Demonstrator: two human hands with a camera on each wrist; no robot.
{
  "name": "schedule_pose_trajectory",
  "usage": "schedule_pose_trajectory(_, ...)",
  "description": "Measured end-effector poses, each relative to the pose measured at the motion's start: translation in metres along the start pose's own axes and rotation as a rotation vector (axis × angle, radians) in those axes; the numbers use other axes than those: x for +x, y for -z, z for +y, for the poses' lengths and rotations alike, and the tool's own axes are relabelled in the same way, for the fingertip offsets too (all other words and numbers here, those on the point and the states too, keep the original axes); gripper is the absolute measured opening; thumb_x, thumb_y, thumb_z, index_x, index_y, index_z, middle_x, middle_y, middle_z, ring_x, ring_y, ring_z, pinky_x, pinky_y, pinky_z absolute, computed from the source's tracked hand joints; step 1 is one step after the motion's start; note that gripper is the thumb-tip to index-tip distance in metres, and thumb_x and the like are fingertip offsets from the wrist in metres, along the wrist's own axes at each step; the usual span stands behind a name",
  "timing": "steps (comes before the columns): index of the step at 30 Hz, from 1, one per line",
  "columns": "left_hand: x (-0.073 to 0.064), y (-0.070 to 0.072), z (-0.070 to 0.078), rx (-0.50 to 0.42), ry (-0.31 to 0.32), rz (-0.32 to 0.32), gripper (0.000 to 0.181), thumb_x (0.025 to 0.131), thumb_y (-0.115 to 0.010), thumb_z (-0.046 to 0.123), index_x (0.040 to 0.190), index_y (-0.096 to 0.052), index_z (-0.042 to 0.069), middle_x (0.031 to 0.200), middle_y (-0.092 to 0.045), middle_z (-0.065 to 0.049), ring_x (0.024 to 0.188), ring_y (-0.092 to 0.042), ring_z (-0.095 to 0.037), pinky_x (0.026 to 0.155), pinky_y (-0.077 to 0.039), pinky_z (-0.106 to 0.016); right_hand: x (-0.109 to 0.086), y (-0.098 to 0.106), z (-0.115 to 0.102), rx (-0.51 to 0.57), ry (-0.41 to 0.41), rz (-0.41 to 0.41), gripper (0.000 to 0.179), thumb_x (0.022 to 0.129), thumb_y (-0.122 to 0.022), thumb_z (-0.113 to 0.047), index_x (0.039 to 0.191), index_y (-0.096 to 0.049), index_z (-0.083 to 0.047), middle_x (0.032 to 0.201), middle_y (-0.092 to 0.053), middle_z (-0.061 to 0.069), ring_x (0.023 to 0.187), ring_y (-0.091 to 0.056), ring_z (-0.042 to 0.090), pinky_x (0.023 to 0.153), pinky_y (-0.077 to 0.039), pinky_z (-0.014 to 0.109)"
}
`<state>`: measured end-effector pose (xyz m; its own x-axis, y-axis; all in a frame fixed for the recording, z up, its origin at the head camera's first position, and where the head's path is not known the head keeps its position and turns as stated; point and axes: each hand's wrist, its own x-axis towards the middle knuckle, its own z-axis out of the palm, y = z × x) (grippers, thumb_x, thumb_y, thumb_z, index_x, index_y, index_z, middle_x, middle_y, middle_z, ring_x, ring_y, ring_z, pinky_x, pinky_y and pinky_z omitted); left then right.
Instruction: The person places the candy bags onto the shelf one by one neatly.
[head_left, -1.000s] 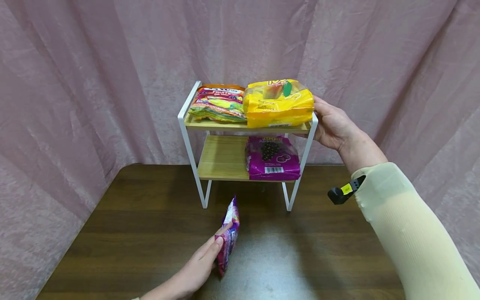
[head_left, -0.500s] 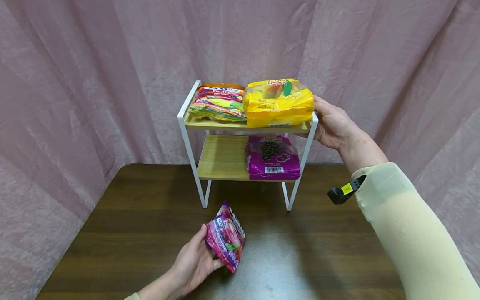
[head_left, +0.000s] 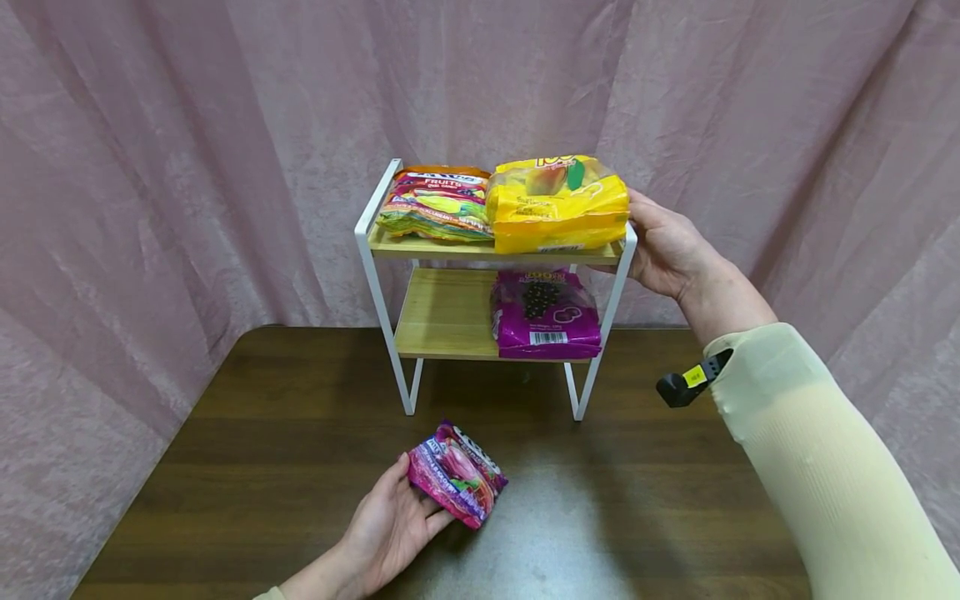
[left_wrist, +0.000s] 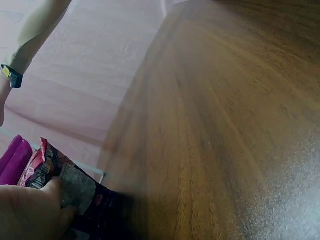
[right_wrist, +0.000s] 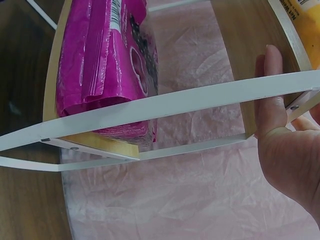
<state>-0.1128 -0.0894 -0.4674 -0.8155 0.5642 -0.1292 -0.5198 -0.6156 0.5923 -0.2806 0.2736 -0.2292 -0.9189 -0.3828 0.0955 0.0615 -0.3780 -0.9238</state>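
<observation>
My left hand [head_left: 390, 529] holds a pink and purple candy packet [head_left: 459, 475] by its left end, low over the table in front of the rack. That packet's dark side [left_wrist: 77, 190] faces the left wrist camera. At the rack's upper right corner, my right hand [head_left: 667, 254] grips the two-tier shelf rack [head_left: 435, 251]; the right wrist view has fingers [right_wrist: 272, 95] running beneath the upper board. A yellow bag [head_left: 558, 208] with a mango picture hides part of this hand. Left of it lies a multicoloured fruit candy bag [head_left: 438, 202]. A purple bag [head_left: 547, 321] sits on the lower shelf's right half.
Bare wood shows on the left half of the lower shelf [head_left: 442, 312]. White metal legs [head_left: 388, 325] stand on the dark wooden table [head_left: 285, 433]. A pink curtain [head_left: 300, 125] hangs close behind.
The left hand has turned the candy packet from edge-on to its printed front facing up, tilting it back and lower. My right hand and the bags on the rack stay put.
</observation>
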Motion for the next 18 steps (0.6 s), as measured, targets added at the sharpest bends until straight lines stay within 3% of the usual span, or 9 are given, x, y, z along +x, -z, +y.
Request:
schedule_pose_trajectory(5,-0.001,0.002,0.000,0.030,0.019,0.008,0.062,0.113,-0.008,0.035,0.160,0.013,0.000,0.167,0.007,-0.028,0.152,0.001,-0.044,0.122,-0.022,-0.052,0.001,0.000,0.000,0.001,0.003,-0.015,0.051,0.110,-0.046,-0.028,0.159,-0.032,-0.019,0.123,-0.060,0.013,0.101,-0.070,0.022,0.086,-0.060,0.047)
schedule_pose_trajectory(10,-0.004,0.006,0.001,0.119,0.077,0.074,0.065,0.114,-0.017,0.034,0.159,0.010,-0.006,0.165,0.005,-0.032,0.151,-0.004,-0.048,0.121,-0.025,-0.052,0.000,0.000,0.001,-0.017,0.002,-0.003,0.050,0.111,-0.046,-0.027,0.159,-0.033,-0.021,0.127,-0.056,0.013,0.105,-0.068,0.024,0.088,-0.059,0.048)
schedule_pose_trajectory(14,-0.007,0.011,0.004,0.188,0.110,0.128,0.067,0.114,-0.023,0.033,0.158,0.004,-0.010,0.162,-0.003,-0.038,0.148,-0.015,-0.051,0.118,-0.032,-0.053,0.001,0.000,0.001,-0.032,0.004,0.007,0.050,0.111,-0.046,-0.027,0.159,-0.033,-0.022,0.131,-0.054,0.013,0.109,-0.067,0.024,0.089,-0.059,0.048)
schedule_pose_trajectory(18,-0.009,0.014,0.008,0.248,0.119,0.170,0.064,0.114,-0.028,0.030,0.157,-0.002,-0.009,0.158,-0.020,-0.040,0.142,-0.032,-0.051,0.113,-0.040,-0.054,0.001,0.000,0.001,-0.041,0.008,0.012,0.050,0.111,-0.046,-0.027,0.159,-0.034,-0.022,0.132,-0.053,0.012,0.110,-0.067,0.024,0.089,-0.059,0.048)
